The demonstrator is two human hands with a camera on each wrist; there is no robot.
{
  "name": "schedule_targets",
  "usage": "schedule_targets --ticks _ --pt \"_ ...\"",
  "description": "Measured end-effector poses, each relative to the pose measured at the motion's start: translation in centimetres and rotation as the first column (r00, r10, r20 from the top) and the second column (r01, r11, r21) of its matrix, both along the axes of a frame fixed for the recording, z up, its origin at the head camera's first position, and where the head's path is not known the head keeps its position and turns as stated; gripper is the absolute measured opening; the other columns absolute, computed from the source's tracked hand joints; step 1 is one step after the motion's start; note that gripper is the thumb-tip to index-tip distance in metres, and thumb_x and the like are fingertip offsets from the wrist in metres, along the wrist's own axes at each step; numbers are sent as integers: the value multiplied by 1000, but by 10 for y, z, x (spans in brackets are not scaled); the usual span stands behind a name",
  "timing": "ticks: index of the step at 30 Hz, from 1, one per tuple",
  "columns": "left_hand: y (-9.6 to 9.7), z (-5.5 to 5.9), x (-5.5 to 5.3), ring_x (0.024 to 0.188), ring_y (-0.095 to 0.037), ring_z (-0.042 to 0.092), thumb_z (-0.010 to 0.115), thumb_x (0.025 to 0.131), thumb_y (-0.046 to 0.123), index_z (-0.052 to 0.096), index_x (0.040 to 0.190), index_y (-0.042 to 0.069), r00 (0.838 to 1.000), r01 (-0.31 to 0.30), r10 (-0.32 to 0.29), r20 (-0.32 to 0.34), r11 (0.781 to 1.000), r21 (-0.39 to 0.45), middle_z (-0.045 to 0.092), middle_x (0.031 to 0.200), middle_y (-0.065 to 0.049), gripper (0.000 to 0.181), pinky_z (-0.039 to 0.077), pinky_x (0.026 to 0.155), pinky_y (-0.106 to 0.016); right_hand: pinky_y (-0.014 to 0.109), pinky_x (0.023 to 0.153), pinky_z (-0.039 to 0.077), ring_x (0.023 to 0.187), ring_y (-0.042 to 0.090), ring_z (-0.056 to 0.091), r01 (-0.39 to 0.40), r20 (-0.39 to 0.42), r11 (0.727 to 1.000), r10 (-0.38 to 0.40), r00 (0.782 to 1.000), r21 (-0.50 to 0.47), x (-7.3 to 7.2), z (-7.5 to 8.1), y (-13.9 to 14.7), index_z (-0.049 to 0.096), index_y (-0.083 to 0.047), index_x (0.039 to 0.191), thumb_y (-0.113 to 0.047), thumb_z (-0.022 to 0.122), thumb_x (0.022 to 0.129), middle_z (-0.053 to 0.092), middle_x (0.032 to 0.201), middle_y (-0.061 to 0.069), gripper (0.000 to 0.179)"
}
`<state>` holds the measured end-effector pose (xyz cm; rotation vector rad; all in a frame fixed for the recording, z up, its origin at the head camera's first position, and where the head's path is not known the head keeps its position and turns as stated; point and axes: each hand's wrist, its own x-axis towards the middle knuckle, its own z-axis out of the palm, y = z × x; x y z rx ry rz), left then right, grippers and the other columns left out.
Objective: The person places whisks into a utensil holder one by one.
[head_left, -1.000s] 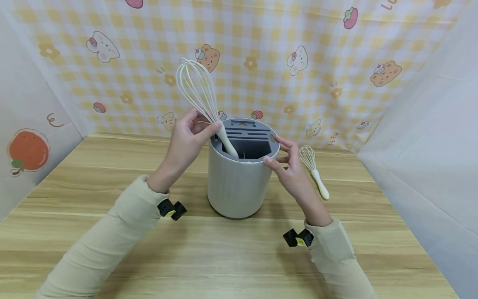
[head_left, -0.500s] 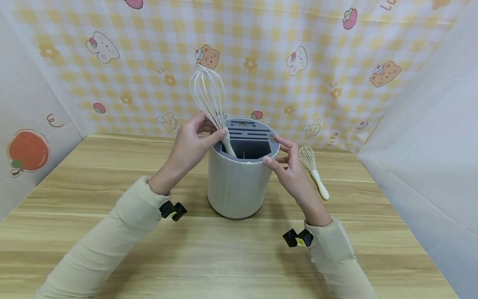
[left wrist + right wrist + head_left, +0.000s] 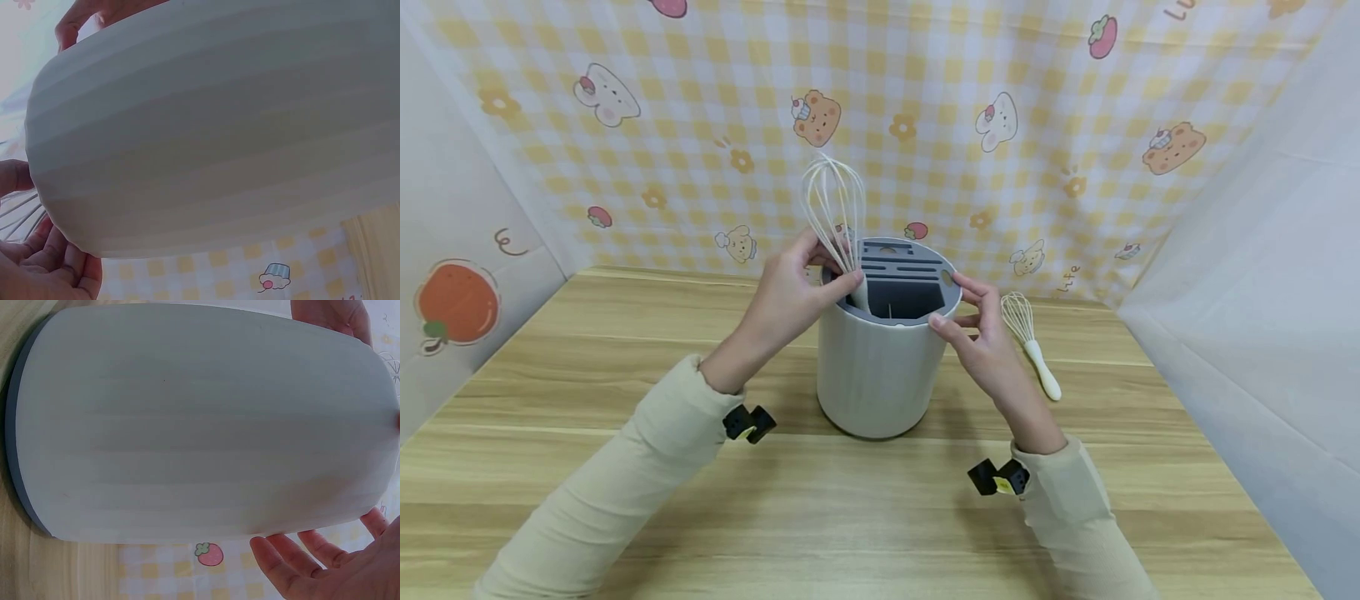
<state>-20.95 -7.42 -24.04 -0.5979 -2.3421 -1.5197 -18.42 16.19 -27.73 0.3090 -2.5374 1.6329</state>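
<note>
A cream utensil holder (image 3: 880,379) with a grey slotted top stands upright on the wooden table. My left hand (image 3: 790,287) pinches a white balloon whisk (image 3: 860,298) between thumb and fingers, just below its wires. The whisk's handle points down into the large front opening, its lower end hidden inside, while the wire head rises above the rim. On the opposite side my right hand (image 3: 988,337) grips the holder's rim, thumb at the front and fingers along the side. In the right wrist view its fingers (image 3: 322,550) lie against the holder's wall.
To the right of the holder a smaller white whisk (image 3: 1043,371) lies on the table (image 3: 880,517). Behind stands a yellow checked curtain (image 3: 917,183) with cartoon prints. Pale cloth panels (image 3: 1247,333) border both sides.
My left hand has moved slightly right and lowered the whisk, so its handle is deeper in the opening and it stands more upright. The right hand and holder stay in place.
</note>
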Motion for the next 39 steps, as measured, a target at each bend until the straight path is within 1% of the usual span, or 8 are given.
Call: schedule_targets --ticks 6,10,16,22,27,32,35,39 --pt "0 1 0 95 -17 60 70 82 22 49 120 7 1000 18 -18 20 1000 8 67 102 -7 45 46 85 -36 34 79 44 110 28 50 -3 -1 1000 3 1000 -3 0 0 0 27 -24 141 -31 58 87 34 141 8 63" --pt "0 1 1 95 -16 60 69 82 28 45 123 10 999 35 -35 20 999 25 68 100 -5 51 47 84 -37 34 78 44 110 28 50 -1 1 1000 1 1000 2 0 0 0 27 -24 141 -32 58 87 34 141 8 63" --pt "0 2 3 94 -15 61 69 82 30 42 127 14 998 61 -60 -21 997 48 65 104 -5 55 49 83 -37 33 78 44 109 28 50 -2 -2 1000 2 1000 7 -1 0 1 27 -24 141 -31 58 87 35 141 8 63" --pt "0 -1 3 94 -18 62 70 82 24 32 138 20 994 86 -81 -75 994 65 59 109 -9 68 49 87 -38 33 77 45 109 28 51 2 1 1000 -2 1000 13 -1 -1 1 27 -24 141 -32 58 87 34 142 8 63" --pt "0 -6 3 94 -20 63 70 83 18 30 141 26 974 115 -108 -198 993 21 58 103 -11 70 50 86 -39 33 77 45 109 28 52 6 -3 1000 -6 1000 15 -1 0 1 27 -23 141 -31 58 87 34 142 9 63" --pt "0 -9 4 95 -19 62 72 81 18 35 138 21 956 93 -106 -275 994 -60 60 101 -9 67 49 87 -39 33 78 44 109 28 51 3 -7 1000 -3 1000 12 0 0 1 27 -23 141 -31 58 87 35 141 9 63" --pt "0 -12 4 97 -17 59 74 79 21 39 135 18 940 74 -109 -324 990 -117 62 101 -7 66 46 92 -38 33 78 44 109 28 51 2 -10 1000 -1 1000 8 -1 0 1 27 -23 141 -31 58 86 35 141 8 63" --pt "1 -16 4 100 -17 56 75 78 23 42 132 13 925 64 -114 -363 987 -145 61 104 -8 65 44 95 -36 33 78 44 109 28 51 2 -14 1000 -1 1000 6 -1 0 1 28 -23 141 -31 59 86 36 141 8 63"
